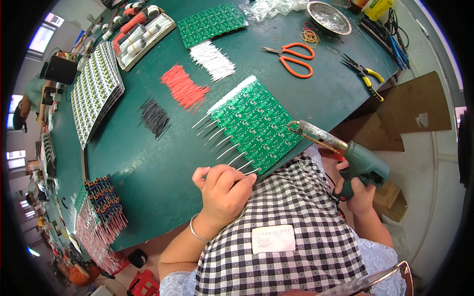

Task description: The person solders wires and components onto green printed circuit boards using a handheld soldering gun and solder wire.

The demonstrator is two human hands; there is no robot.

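A green circuit board panel (261, 116) lies at the table's near edge, with several white wires (228, 150) sticking out from its left side. At the panel's lower left corner rests my left hand (224, 190), fingers curled closed; whatever they hold is hidden. My right hand (356, 190) grips the handle of a dark green soldering gun (366, 163). The gun's metal barrel points left, its tip over the panel's right edge; I cannot tell whether they touch. Bundles of black wires (155, 117), red wires (183, 88) and white wires (212, 60) lie beyond the panel.
Orange-handled scissors (296, 59), yellow-handled pliers (368, 76) and a metal bowl (330, 17) lie at the far right. Another green panel (212, 23) is at the back. Stacked boards (98, 91), a tray (145, 42) and wired boards (101, 207) stand left.
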